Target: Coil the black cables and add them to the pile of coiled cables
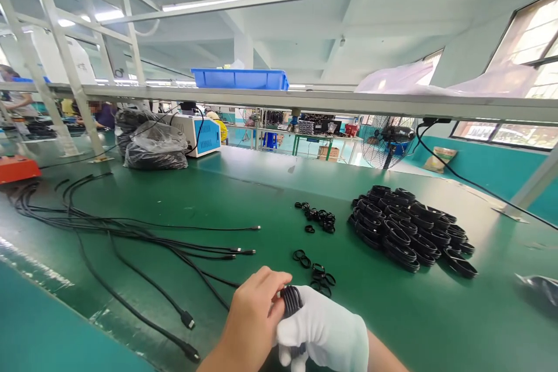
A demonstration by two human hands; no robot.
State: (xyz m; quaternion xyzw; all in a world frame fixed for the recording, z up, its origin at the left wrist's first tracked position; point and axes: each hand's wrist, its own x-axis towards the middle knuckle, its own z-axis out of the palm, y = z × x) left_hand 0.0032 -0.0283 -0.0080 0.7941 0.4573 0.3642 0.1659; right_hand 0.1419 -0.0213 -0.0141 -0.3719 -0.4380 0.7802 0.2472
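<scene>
A coiled black cable [291, 301] is held between my two hands near the front of the green table. My right hand [325, 325], in a white glove, is closed around the coil. My bare left hand [257, 308] presses its bent fingers and thumb against the coil's left side. Just beyond my hands lie several loose black bands [318, 270], with a further cluster of bands [320, 218] behind them. Straight black cables [143, 235] with metal-tipped plugs stretch across the table to the left of my hands.
A heap of coiled black cables [403, 226] sits at the right. Plastic-wrapped goods [157, 145] and a blue-and-white machine [203, 135] stand at the back left. Overhead, a shelf [322, 96] carries a blue tray [239, 79]. An orange box [17, 168] is at the far left.
</scene>
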